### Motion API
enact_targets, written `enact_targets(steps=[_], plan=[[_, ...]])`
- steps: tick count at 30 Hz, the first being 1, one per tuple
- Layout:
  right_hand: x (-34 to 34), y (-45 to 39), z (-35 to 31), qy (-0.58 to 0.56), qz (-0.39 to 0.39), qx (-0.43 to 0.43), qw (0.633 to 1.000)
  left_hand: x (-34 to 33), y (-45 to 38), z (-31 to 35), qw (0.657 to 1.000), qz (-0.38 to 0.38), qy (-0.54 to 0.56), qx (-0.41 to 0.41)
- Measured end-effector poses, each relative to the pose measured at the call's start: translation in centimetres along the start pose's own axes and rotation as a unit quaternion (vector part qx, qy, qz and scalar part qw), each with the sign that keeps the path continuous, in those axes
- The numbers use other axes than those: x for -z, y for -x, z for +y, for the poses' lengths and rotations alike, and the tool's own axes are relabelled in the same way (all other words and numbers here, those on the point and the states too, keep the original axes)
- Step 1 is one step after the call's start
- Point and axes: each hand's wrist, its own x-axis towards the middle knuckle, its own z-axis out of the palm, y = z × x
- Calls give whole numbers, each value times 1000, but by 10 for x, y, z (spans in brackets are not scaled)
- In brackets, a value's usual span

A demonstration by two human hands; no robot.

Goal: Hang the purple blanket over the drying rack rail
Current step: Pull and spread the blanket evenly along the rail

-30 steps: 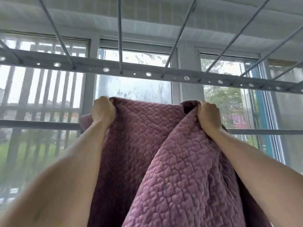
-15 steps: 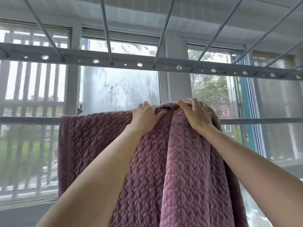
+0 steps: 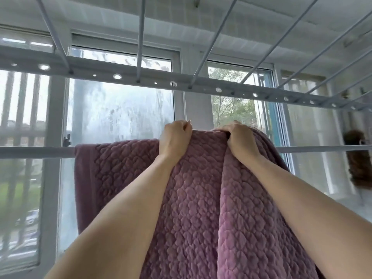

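A purple quilted blanket [image 3: 193,208] drapes over the horizontal white rail [image 3: 36,152] of the drying rack, in front of the window. Its left part lies flat over the rail; the middle is bunched up and lifted above rail height. My left hand [image 3: 174,138] grips the blanket's top fold with fingers curled. Just to the right, my right hand [image 3: 240,140] clutches a raised fold of the blanket. The rail is hidden behind the fabric between both hands and shows again at the right.
Overhead runs a perforated grey crossbar [image 3: 201,86] with several thin rods reaching toward me. Window panes and frames stand close behind the rail. A brown fluffy duster [image 3: 357,158] hangs at the right edge.
The blanket went from held up in front of the rail to draped over it. Both hands came closer together at the top and now grip the bunched fold, lifting it.
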Motion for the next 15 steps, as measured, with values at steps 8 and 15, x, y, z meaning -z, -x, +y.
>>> enact_targets(steps=[8, 15], plan=[[-5, -9, 30, -16, 10, -49, 999, 27, -15, -37, 977, 145, 25, 155], [-21, 1, -10, 9, -4, 10, 1000, 11, -1, -7, 970, -70, -176, -152]])
